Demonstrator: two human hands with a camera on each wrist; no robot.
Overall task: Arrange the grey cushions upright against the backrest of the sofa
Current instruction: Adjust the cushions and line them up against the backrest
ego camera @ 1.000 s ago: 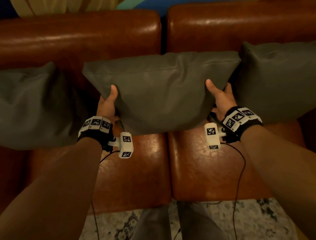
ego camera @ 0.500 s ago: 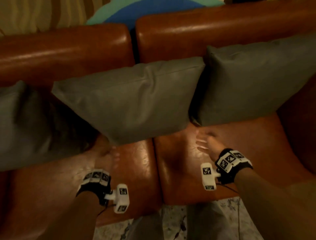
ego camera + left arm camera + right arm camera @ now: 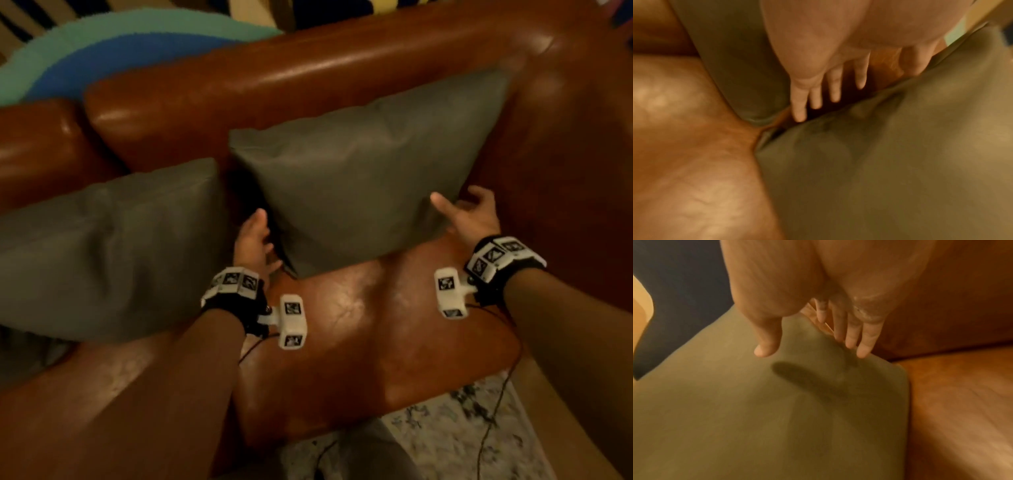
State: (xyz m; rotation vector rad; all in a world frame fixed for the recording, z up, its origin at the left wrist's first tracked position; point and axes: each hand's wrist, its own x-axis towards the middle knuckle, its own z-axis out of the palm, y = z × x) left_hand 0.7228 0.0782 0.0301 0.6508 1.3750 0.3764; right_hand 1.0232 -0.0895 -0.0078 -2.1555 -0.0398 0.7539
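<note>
Right-end grey cushion (image 3: 359, 178) leans on the backrest (image 3: 274, 78) — both hands flank its lower corners, left hand (image 3: 253, 240) and right hand (image 3: 469, 216) with fingers apart, not clamped. Next, I'd judge: close on both corners — square it upright.

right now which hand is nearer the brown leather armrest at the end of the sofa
Right. The right hand sits at the right edge of the grey cushion, next to the brown leather armrest. The left hand is across the cushion, at its left edge.
</note>
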